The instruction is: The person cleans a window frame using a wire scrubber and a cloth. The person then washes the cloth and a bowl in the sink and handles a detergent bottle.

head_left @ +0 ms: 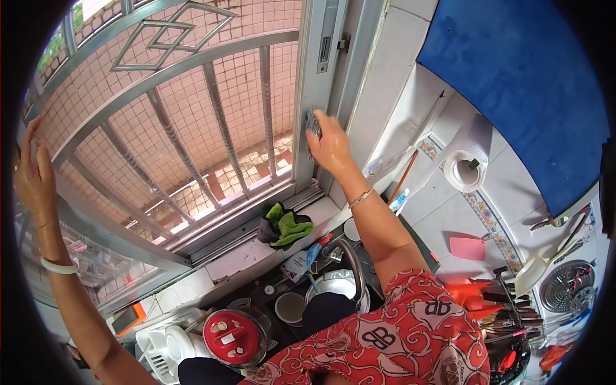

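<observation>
My right hand (332, 145) presses a grey scouring pad (313, 122), which looks like steel wool, against the upright metal window frame (313, 83). Its fingers are closed round the pad and partly hide it. At the far left, my left hand (35, 173) is raised with fingers stretched out, by the edge of the window sash (83, 192); whether it touches the sash I cannot tell. Between my arms, a green and dark grey cloth (285, 226) lies crumpled on the tiled sill (240, 262).
Metal window bars (221, 128) stand ahead. Below are a faucet (355, 263), a bowl (290, 308), a red-lidded pot (232, 337) and a white dish rack (154, 350). On the right wall hang a paper roll (465, 172), a blue board (513, 83) and a pink cutting board (467, 249).
</observation>
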Motion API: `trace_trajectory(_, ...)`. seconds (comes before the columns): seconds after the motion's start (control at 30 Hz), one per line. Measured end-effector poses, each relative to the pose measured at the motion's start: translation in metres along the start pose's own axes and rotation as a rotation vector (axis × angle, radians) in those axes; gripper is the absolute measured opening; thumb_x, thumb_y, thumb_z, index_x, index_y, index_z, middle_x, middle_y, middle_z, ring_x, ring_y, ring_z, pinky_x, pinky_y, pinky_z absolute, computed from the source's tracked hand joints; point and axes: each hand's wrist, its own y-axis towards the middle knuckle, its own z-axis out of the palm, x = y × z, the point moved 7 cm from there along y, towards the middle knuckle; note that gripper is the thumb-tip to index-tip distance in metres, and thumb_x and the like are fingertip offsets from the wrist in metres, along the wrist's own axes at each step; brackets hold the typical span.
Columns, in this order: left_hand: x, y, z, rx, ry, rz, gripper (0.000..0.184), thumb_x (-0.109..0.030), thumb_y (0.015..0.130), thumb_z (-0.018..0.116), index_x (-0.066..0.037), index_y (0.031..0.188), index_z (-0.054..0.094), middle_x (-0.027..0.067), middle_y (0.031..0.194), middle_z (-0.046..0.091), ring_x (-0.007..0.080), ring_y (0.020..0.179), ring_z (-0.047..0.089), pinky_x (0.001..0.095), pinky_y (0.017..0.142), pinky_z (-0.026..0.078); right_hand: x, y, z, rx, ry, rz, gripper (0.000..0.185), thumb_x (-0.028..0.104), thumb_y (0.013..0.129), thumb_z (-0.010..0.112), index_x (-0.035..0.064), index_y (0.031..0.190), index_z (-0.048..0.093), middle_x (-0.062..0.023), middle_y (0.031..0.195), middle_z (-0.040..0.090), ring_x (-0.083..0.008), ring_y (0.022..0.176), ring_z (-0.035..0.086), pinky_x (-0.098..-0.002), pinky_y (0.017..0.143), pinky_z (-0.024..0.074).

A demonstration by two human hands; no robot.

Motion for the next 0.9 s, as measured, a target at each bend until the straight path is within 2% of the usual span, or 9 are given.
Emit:
trace_trajectory(0.07, -0.001, 0.000, -0.001, -0.005, -0.004, -0.002, 0.036, -0.016, 0.085, 0.044, -0.021, 0.120, 0.054, 0.0101, 0.119, 0.056, 0.0261, 0.106, 0.056, 0.0328, 0.084, 0.046, 0.002, -0.003, 0.001, 0.042, -0.028, -0.032, 0.041, 0.016, 0.075, 0.060, 0.0086, 0.113, 0.050, -0.0206, 0.089, 0.053, -0.0388, 0.081, 0.054, -0.0448, 0.068, 0.0456)
trace_trajectory(0.17, -0.005, 0.002, -0.002, -0.006, -0.009, 0.004, 0.036, -0.015, 0.085, 0.044, -0.021, 0.119, 0.054, 0.0109, 0.119, 0.055, 0.0268, 0.106, 0.056, 0.0333, 0.084, 0.046, 0.026, 0.024, -0.014, -0.010, -0.022, -0.043, 0.043, 0.014, 0.075, 0.060, 0.0085, 0.116, 0.050, -0.0179, 0.087, 0.052, -0.0368, 0.081, 0.053, -0.0427, 0.071, 0.0452)
trace_trajectory(0.37, -0.009, 0.003, -0.005, -0.023, -0.018, -0.001, 0.036, -0.014, 0.084, 0.045, -0.021, 0.117, 0.056, 0.0125, 0.119, 0.055, 0.0282, 0.105, 0.056, 0.0342, 0.084, 0.046, 0.022, 0.007, -0.008, 0.075, -0.159, -0.147, 0.040, 0.012, 0.074, 0.062, 0.0102, 0.112, 0.052, -0.0158, 0.084, 0.048, -0.0358, 0.076, 0.052, -0.0421, 0.065, 0.0451)
trace_trajectory(0.47, -0.010, 0.004, -0.007, -0.029, -0.019, 0.004, 0.035, -0.014, 0.083, 0.046, -0.021, 0.116, 0.056, 0.0133, 0.119, 0.055, 0.0289, 0.105, 0.056, 0.0347, 0.084, 0.046, 0.032, 0.026, -0.018, -0.058, -0.101, -0.146, 0.040, 0.011, 0.070, 0.065, 0.0117, 0.108, 0.052, -0.0161, 0.080, 0.047, -0.0349, 0.074, 0.053, -0.0428, 0.064, 0.0449)
trace_trajectory(0.63, -0.011, 0.005, -0.008, -0.036, -0.034, -0.011, 0.035, -0.013, 0.082, 0.047, -0.021, 0.115, 0.058, 0.0146, 0.119, 0.055, 0.0301, 0.105, 0.055, 0.0355, 0.084, 0.046, 0.024, 0.006, -0.009, 0.128, -0.186, -0.176, 0.041, 0.008, 0.068, 0.065, 0.0124, 0.107, 0.053, -0.0159, 0.083, 0.049, -0.0351, 0.076, 0.053, -0.0426, 0.065, 0.0456)
trace_trajectory(0.73, -0.012, 0.005, -0.008, -0.041, -0.052, -0.015, 0.035, -0.012, 0.081, 0.047, -0.020, 0.114, 0.058, 0.0153, 0.119, 0.054, 0.0308, 0.105, 0.055, 0.0359, 0.083, 0.046, 0.037, 0.025, -0.020, -0.014, -0.120, -0.187, 0.041, 0.008, 0.067, 0.066, 0.0135, 0.106, 0.053, -0.0154, 0.083, 0.048, -0.0347, 0.076, 0.053, -0.0426, 0.065, 0.0459)
trace_trajectory(0.83, -0.009, 0.006, -0.007, -0.040, -0.070, -0.025, 0.035, -0.011, 0.081, 0.048, -0.020, 0.113, 0.059, 0.0161, 0.119, 0.054, 0.0315, 0.105, 0.055, 0.0364, 0.083, 0.046, 0.030, 0.007, -0.007, 0.109, -0.188, -0.207, 0.040, 0.008, 0.067, 0.065, 0.0135, 0.106, 0.053, -0.0151, 0.083, 0.049, -0.0344, 0.076, 0.053, -0.0427, 0.065, 0.0458)
trace_trajectory(0.9, -0.011, 0.008, -0.008, -0.042, -0.088, -0.030, 0.035, -0.011, 0.080, 0.048, -0.020, 0.112, 0.060, 0.0167, 0.119, 0.054, 0.0319, 0.105, 0.055, 0.0367, 0.083, 0.046, 0.031, 0.012, -0.012, 0.089, -0.179, -0.212, 0.040, 0.009, 0.068, 0.065, 0.0132, 0.105, 0.053, -0.0149, 0.083, 0.049, -0.0344, 0.076, 0.053, -0.0427, 0.065, 0.0459)
